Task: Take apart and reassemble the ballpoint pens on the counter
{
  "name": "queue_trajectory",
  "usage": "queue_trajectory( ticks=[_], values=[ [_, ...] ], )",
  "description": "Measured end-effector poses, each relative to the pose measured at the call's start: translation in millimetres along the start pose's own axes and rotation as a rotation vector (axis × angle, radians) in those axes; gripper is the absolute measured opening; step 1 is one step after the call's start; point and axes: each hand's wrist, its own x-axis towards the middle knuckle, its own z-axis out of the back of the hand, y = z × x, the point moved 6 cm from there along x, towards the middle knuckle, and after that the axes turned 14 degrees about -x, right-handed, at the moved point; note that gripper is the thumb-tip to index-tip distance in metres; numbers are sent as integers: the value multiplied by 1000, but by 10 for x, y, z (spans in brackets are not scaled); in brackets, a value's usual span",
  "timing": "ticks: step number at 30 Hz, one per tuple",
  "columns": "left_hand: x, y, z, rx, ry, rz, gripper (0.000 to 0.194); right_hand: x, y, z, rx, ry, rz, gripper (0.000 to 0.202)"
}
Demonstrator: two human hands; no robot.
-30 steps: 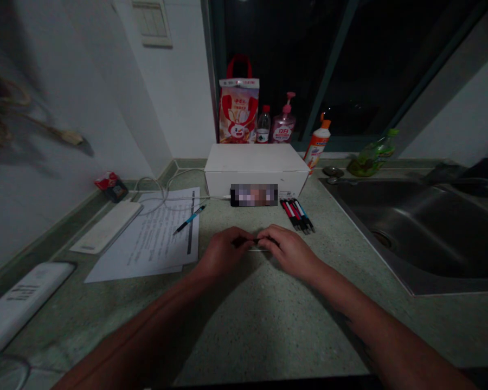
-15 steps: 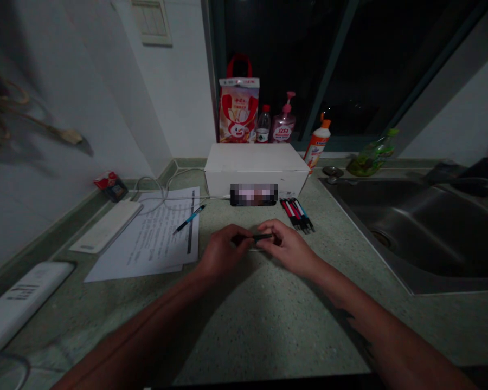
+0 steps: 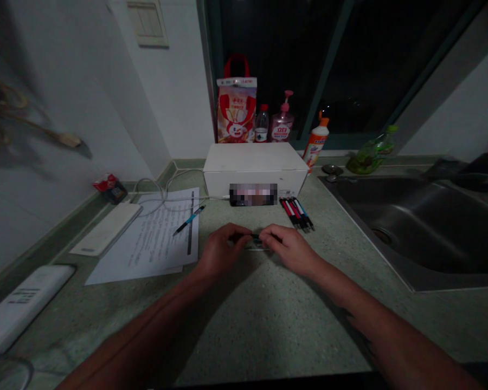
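Between both hands, a dark, thin pen [image 3: 256, 237] is held roughly level over the counter; its ends are hidden by the fingers. My left hand [image 3: 222, 248] pinches its left end with thumb and fingertips. At the other end, the thumb and fingers of my right hand [image 3: 288, 245] are closed on it. A thin pale strip [image 3: 258, 249] lies just below the fingertips, too small to identify. Several pens [image 3: 296, 214], red, black and blue, lie side by side beyond my right hand. One blue and black pen [image 3: 188, 220] rests on the printed sheets [image 3: 158, 238] to the left.
A phone [image 3: 253, 195] with a cable leans against a white box [image 3: 256, 158]. Bottles and a red bag [image 3: 236, 111] stand behind. The steel sink [image 3: 431, 233] is at the right. A white slab [image 3: 108, 228] and a power strip [image 3: 28, 300] lie left.
My right fingers have drawn in and closed around the pen's right end, covering more of it. My left hand keeps its pinch with little movement.
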Motion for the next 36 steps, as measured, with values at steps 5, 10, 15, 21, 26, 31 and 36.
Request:
queue_trajectory(
  ticks=[5, 10, 15, 21, 26, 31, 36],
  values=[
    [0, 27, 8, -15, -10, 33, 8, -2, -12, 30, -9, -52, -21, 18],
    [2, 16, 18, -48, -32, 71, 7, -2, 15, 20, -45, -11, 10, 13],
    [2, 1, 3, -41, -18, 89, 8, -3, 26, 52, -89, -23, 2, 12],
    [-2, 20, 6, -38, -13, 93, 8, -4, 41, 53, -123, -9, 0, 9],
    [7, 47, -17, 20, 34, 100, 10, -3, 59, 60, -173, 38, 34, 15],
    [-37, 66, -185, 193, 255, 36, 13, -7, -17, 113, -342, 87, -15, 10],
    [-135, 20, -360, 349, 495, -136, 10, -35, -75, 63, -554, 180, 33, 8]
  ],
)
